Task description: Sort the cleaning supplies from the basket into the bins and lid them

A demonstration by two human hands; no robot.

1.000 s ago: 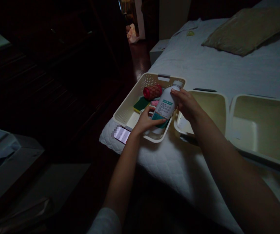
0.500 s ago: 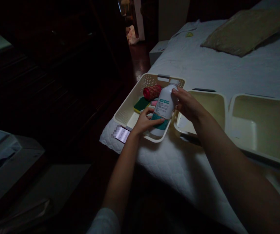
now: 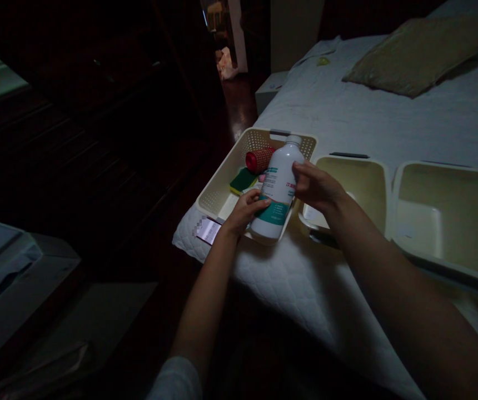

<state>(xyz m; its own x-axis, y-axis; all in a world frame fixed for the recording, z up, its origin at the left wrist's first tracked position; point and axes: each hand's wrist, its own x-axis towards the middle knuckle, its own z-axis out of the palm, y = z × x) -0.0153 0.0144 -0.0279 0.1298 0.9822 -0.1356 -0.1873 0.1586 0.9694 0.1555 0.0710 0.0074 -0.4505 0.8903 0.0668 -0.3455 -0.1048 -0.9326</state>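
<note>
On the quilted bed [image 3: 305, 266], a white plastic bottle [image 3: 276, 189] stands tilted over the cream basket [image 3: 222, 183], the left hand [image 3: 243, 214] and right hand [image 3: 316, 186] clamping its sides with fingers, so a loose grip could let it slip down.

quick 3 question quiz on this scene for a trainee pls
1. Which hand sits nearer the teal band of the white plastic bottle: the left hand or the right hand?
2. True or false: the red roll lies inside the cream perforated basket.
3. What colour is the top layer of the sponge in the basket?

Key: 1. The left hand. 2. True. 3. Green.
</note>
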